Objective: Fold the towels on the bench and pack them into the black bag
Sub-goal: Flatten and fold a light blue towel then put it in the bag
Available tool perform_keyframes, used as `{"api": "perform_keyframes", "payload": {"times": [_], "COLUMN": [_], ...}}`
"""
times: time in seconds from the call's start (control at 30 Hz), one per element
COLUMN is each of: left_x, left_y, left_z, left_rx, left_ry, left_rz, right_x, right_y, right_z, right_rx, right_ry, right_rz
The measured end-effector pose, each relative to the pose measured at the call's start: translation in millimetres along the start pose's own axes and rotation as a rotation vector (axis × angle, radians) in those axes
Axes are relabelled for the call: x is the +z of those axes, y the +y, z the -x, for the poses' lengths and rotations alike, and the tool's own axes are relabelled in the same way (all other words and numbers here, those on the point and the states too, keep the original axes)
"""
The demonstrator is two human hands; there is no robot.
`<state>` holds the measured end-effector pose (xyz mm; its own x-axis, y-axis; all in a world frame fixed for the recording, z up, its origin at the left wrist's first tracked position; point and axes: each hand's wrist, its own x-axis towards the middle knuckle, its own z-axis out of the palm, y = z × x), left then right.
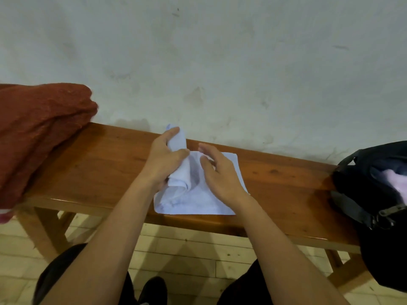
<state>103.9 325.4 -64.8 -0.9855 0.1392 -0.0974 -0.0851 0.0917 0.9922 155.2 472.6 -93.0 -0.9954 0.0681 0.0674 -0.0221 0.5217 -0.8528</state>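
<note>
Left hand (pixel 165 157) curled round a rolled-up part of the white towel (pixel 204 194), thumb and fingers gripping the roll just above the flat part. Right hand (pixel 218 175) spread and relaxed, hovering over or lightly touching the flat part of the towel just right of the roll; contact hard to tell. White towel lying mid-table (pixel 99 164), well apart from the black bag (pixel 374 186) at the table's right end and from the red towel (pixel 37 133) heaped at the left end. Something pale pink (pixel 396 179) showing inside the bag's mouth, possibly a towel already packed.

Step in hand, as a judgement: folding or rolling the white towel, roughly halfway, with a flat portion left. Next move likely calls for the right hand to pin or feed the flat part while the left turns the roll across it, then a carry rightward to the bag.

Roll's long axis running from the table's near edge toward the wall, tilted slightly left at the far end. Flat part roughly square to the table's edge.
</note>
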Motion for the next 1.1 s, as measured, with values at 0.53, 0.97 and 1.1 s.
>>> {"api": "perform_keyframes", "payload": {"times": [0.53, 0.97, 1.1], "left_x": [86.2, 111.0, 89.9], "left_y": [-11.9, -18.6, -19.1], "left_z": [-0.7, 1.3, -13.2], "left_rx": [0.101, 0.207, 0.219], "left_ry": [-0.232, -0.271, -0.165], "left_rz": [-0.370, -0.599, -0.600], "right_x": [-28.0, -65.8, -70.1], "right_y": [75.8, 77.7, 71.1], "right_z": [7.5, -5.8, 1.9], "right_rx": [-0.129, 0.152, 0.216], "right_ry": [-0.216, 0.219, 0.177], "right_rz": [0.764, 0.031, 0.046]}}
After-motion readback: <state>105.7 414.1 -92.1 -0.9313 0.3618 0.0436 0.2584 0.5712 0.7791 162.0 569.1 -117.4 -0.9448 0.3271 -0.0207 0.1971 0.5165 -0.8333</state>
